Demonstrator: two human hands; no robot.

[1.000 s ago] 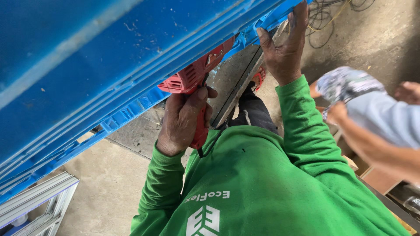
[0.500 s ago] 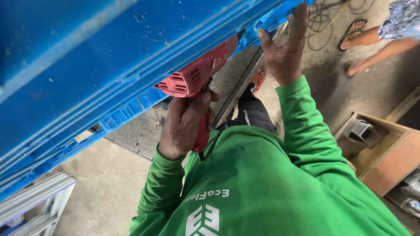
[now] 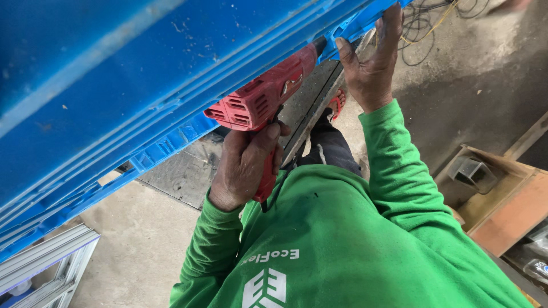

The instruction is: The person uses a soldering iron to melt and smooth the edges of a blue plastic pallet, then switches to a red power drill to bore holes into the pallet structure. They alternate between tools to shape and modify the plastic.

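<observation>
Your left hand (image 3: 245, 162) is wrapped tight around the red drill (image 3: 265, 102), its nose against the blue panel (image 3: 142, 74), whose edge your right hand (image 3: 368, 63) grips, above the brown box (image 3: 502, 211).

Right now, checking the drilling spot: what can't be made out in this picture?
Head view:
- Bit of the red drill: hidden behind the blue panel edge.
- Fingertips of the right hand: curled behind that panel.
- Cardboard box: cut off by the right edge.
</observation>
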